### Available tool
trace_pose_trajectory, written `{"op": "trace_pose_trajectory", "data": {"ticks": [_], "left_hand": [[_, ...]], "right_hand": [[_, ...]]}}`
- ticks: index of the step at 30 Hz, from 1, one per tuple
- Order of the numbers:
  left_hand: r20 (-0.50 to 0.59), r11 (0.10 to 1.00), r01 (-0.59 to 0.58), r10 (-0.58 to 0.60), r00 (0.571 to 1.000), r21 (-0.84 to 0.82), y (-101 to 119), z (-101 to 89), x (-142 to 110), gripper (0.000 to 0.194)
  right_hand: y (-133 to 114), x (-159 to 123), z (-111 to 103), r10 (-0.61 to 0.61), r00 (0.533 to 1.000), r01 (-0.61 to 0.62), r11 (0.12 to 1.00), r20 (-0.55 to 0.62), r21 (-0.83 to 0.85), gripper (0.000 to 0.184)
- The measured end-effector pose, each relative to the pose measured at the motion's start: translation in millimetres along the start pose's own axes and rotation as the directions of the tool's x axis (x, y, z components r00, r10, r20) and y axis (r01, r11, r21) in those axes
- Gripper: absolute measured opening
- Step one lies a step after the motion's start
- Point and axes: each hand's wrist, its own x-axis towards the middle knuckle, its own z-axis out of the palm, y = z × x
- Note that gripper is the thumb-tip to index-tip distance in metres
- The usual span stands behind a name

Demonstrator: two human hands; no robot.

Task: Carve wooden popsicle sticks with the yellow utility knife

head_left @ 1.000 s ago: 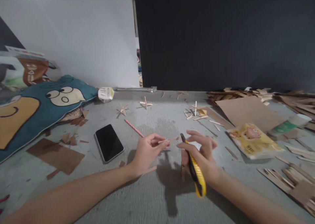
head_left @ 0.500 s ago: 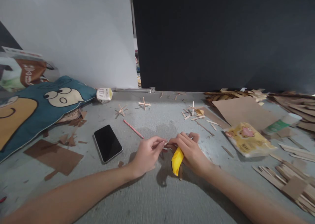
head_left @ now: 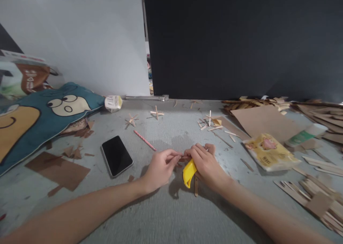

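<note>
My left hand [head_left: 160, 167] pinches one end of a thin wooden stick [head_left: 183, 158] just above the grey floor. My right hand [head_left: 206, 164] is closed around a yellow utility knife [head_left: 188, 172], with its fingertips meeting the left hand at the stick. The knife's yellow handle end pokes out below my right palm. The blade is hidden under my fingers. Another wooden stick [head_left: 196, 186] lies on the floor beneath my right wrist.
A black phone [head_left: 117, 160] and a pink striped straw [head_left: 144, 140] lie left of my hands. Brown cardboard [head_left: 265, 120], a yellow packet [head_left: 270, 151], a green-white tube [head_left: 305, 135] and stick piles [head_left: 318, 197] sit right. A blue cartoon cushion [head_left: 40, 113] lies far left.
My right hand has turned the knife over and brought it in to the stick held by my left hand. The hands now touch at the stick.
</note>
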Motion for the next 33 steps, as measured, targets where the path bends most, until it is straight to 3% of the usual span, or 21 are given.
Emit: {"op": "trace_pose_trajectory", "data": {"ticks": [7,17,25,33], "left_hand": [[0.0,0.997,0.046,-0.047,0.999,-0.067,-0.3,0.6,0.1,0.035],[-0.013,0.986,0.095,-0.098,0.995,-0.14,-2.4,1.8,2.1,0.041],[-0.123,0.961,0.123,-0.157,0.98,-0.248,-9.3,-7.8,11.6,0.045],[-0.109,0.958,0.056,-0.09,0.99,-0.283,-7.2,-4.7,10.1,0.052]], "right_hand": [[-1.6,0.8,4.0,0.037,0.999,-0.037,0.999,0.038,0.001,0.041],[-4.3,4.9,8.5,0.084,0.996,-0.082,0.991,-0.018,0.108,0.026],[-8.4,1.5,5.9,0.015,1.0,-0.015,0.994,0.004,0.105,0.026],[-7.5,-0.4,2.5,0.071,0.988,-0.048,0.985,-0.137,0.163,0.02]]}}
